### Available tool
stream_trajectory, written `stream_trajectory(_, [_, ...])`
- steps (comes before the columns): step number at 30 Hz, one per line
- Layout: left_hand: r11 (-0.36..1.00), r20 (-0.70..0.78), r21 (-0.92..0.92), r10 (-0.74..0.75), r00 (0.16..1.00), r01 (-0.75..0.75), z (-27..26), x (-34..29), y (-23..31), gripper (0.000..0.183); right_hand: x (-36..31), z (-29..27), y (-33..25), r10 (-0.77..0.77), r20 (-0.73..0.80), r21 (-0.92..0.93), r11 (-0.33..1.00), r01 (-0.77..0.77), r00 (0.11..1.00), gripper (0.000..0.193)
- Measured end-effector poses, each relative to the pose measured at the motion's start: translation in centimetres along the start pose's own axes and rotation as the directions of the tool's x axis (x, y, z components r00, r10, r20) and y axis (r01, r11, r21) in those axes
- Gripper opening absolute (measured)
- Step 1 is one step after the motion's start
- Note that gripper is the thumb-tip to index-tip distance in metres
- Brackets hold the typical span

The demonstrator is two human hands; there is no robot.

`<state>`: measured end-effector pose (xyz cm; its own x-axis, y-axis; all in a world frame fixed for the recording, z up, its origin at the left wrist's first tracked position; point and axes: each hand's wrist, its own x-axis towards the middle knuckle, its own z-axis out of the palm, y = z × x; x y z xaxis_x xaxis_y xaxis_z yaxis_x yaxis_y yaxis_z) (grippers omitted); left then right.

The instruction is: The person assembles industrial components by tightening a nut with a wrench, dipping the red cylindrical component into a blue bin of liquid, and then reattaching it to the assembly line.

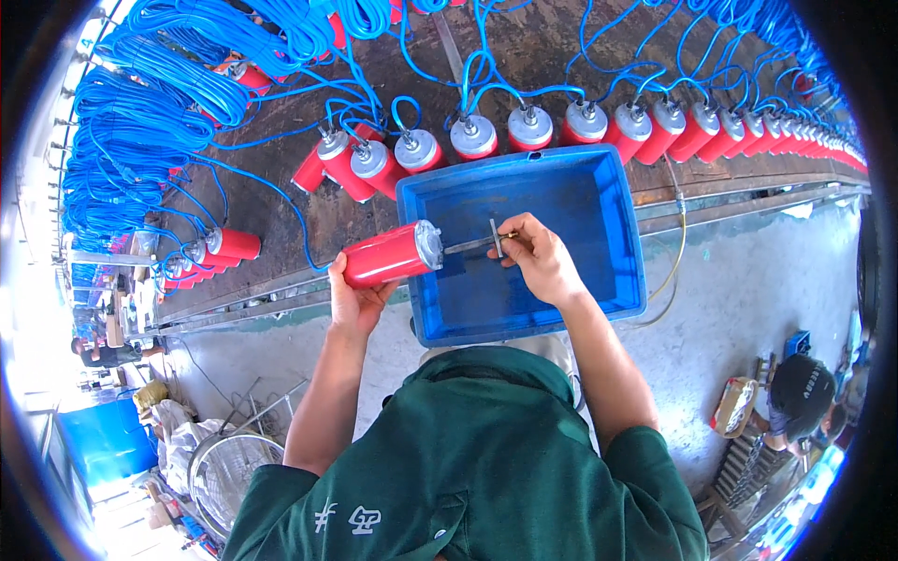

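My left hand is wrapped round the lower end of a red cylinder with a grey metal end cap. The cylinder lies almost level, its cap pointing right over a blue plastic bin. In my right hand, thumb and fingers pinch the crossbar of a T-handle tool. The tool's thin shaft runs left to the cap; whether its tip sits inside the cap or only touches it, I cannot tell. A small brass-coloured bit shows at my right fingertips, too small to name.
Along the edge of the dark workbench stands a long row of red cylinders with blue hoses. Coiled blue hoses pile up at the left. A yellow hose hangs right of the bin. A fan stands lower left; another person is at right.
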<state>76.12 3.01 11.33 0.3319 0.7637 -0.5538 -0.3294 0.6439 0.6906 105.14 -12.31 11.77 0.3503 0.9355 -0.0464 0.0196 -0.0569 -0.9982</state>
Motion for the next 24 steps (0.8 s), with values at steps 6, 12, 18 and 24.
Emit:
stream_trajectory(6, [1.000,0.048,-0.011,0.006,0.999,-0.005,-0.4,0.2,-0.1,0.076,0.4,-0.2,-0.1,0.131,0.034,0.080,0.988,-0.133,0.991,0.012])
stream_trajectory(12, [1.000,0.040,-0.007,0.027,0.999,-0.027,-0.3,0.2,0.0,0.075,1.0,-0.1,-1.7,0.200,0.005,-0.122,0.973,-0.198,0.980,0.027])
stream_trajectory(18, [0.999,0.067,0.034,0.021,0.998,-0.023,0.0,0.0,0.3,0.078,1.8,0.3,-0.3,0.187,-0.074,-0.415,0.888,-0.201,0.980,0.057])
stream_trajectory(24, [0.997,0.076,0.055,0.040,0.996,-0.044,0.3,0.0,0.3,0.073,1.4,0.2,0.0,0.181,-0.016,-0.247,0.952,-0.179,0.983,0.070])
